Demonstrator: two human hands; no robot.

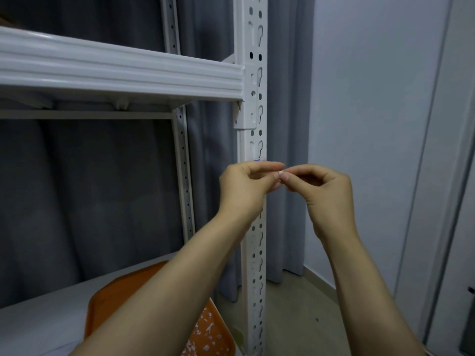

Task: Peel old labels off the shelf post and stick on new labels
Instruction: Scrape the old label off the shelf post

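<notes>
Both hands are raised in front of the shelf post, below the joint where the shelf beam hooks into it. The left hand lies across the post face with its fingers curled. The right hand sits just to the post's right, thumb and forefinger drawn together. The fingertips of both hands meet on a small white label scrap, each pinching it. This is probably a peeled fragment being rolled or picked off a sticky fingertip, though it is too small to tell for certain. A thin blue-edged label shows on the post just above the left knuckles; the hand hides the rest of it. Working close to the post keeps the reach back to the label short. An orange tray sits on the lower shelf left of the post's foot and holds pale paper scraps, likely the discard spot. The post's right edge faces open room toward the curtain and wall. To its left, the beam overhead limits upward movement.
</notes>
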